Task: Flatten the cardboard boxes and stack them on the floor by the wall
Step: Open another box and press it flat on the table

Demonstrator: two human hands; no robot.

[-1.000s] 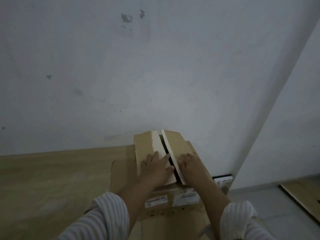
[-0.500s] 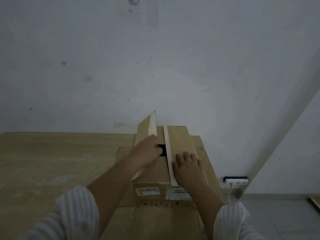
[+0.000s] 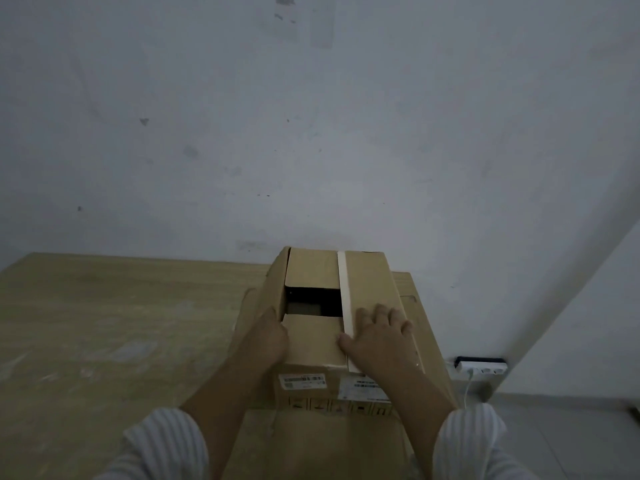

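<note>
The right hand (image 3: 375,336) lies flat, fingers spread, on the cardboard box's (image 3: 313,344) taped right flap (image 3: 369,282). The left hand (image 3: 266,337) rests against the opened left flap (image 3: 275,282) at nine o'clock; I cannot tell its grip. The box stands at six o'clock against the wall (image 3: 311,133), and its inside is dark.

Left of the cardboard box (image 3: 367,282) the wooden surface (image 3: 121,323) gives open passage; the wall (image 3: 311,133) stands close behind it, a power strip (image 3: 481,367) to its right.

Box (image 3: 367,282) sits on wooden surface (image 3: 121,323), apparently touching wall (image 3: 311,133) behind.
</note>
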